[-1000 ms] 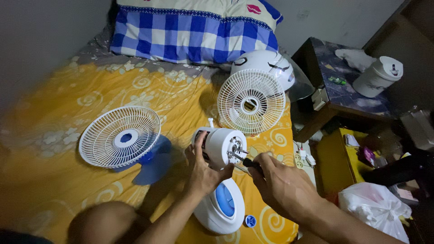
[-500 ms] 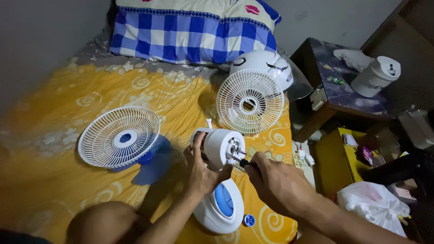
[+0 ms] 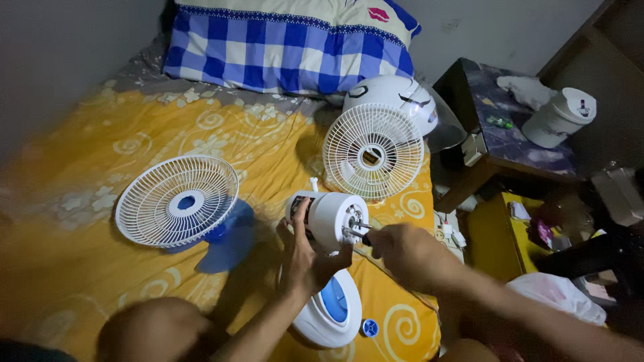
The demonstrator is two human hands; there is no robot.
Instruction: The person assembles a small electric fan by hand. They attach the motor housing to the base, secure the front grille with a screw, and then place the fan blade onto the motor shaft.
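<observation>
On a yellow bedsheet stands a small white fan stripped of its grilles. My left hand (image 3: 305, 258) grips its white motor housing (image 3: 332, 218) from below and behind. In my right hand (image 3: 402, 251) is a black-handled screwdriver (image 3: 359, 234), its metal tip set against the front face of the housing near the shaft. Below my hands is the fan's white and blue base (image 3: 329, 308). A small blue cap (image 3: 369, 328) lies on the sheet beside the base.
A white grille (image 3: 178, 201) lies over a blue fan blade (image 3: 228, 241) at the left. A second grille (image 3: 372, 151) leans against a white helmet (image 3: 396, 94). A checked pillow (image 3: 288, 43) sits behind. Right of the bed are a dark side table (image 3: 510, 134), a white cup (image 3: 557, 117) and a power strip (image 3: 448, 234).
My right hand has pulled back a little to the right, with its forearm now blurred by motion. The screwdriver stays at the housing face. My left hand keeps its grip.
</observation>
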